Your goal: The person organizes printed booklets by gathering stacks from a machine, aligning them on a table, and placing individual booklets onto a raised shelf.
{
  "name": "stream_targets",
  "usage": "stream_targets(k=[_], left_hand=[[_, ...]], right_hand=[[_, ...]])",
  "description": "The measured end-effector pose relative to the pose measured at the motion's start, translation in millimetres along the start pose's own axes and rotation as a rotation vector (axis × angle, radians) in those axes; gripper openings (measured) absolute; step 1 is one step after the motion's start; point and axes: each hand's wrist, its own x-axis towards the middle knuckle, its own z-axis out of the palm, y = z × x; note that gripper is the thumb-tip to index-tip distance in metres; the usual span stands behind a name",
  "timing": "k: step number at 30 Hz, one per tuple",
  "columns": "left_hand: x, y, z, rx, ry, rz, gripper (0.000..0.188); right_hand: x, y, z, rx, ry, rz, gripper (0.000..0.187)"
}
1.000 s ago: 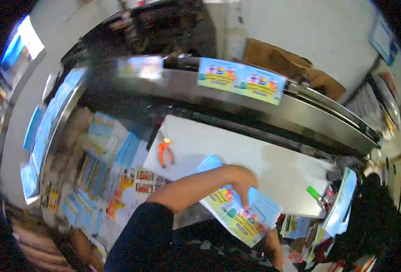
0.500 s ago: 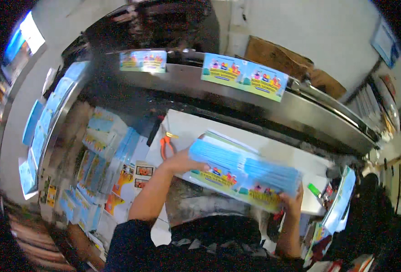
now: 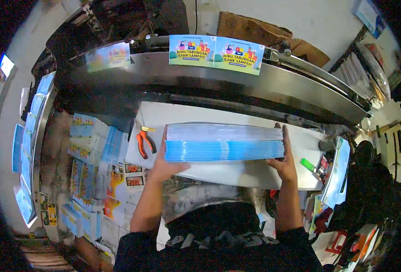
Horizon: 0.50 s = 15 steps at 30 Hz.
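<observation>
A thick stack of thin booklets (image 3: 224,143) is gripped between my two hands, over the white tabletop (image 3: 236,173). Its side faces up, showing bright blue folded edges in the lower half and white page edges in the upper half. My left hand (image 3: 169,165) clasps the left end, thumb along the near blue edge. At the right end my right hand (image 3: 285,161) presses in, its fingers reaching up the side and its thumb near the front corner. Orange-and-black pliers (image 3: 146,141) lie on the tabletop left of my left hand.
Beyond the tabletop runs a metal ledge (image 3: 150,70) with colourful printed covers (image 3: 216,54) on it. Piles of booklets (image 3: 84,149) stand at the left. A green-handled tool (image 3: 307,164) lies near the tabletop's right end, beside a dark cylinder (image 3: 328,144).
The booklet stack has turned from tilted, with a printed cover showing, to level with its edges up. Both hands have shifted to its ends. The head view has swung slightly right.
</observation>
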Motion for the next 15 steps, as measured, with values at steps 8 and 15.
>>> stream_targets(k=[8, 15], left_hand=[[-12, -14, -8, 0.297, -0.168, -0.228, 0.092], [2, -21, -2, 0.526, 0.144, 0.065, 0.074]], right_hand=[[-25, 24, -11, -0.081, 0.008, 0.279, 0.102], [0, 17, -4, -0.138, 0.037, 0.170, 0.088]])
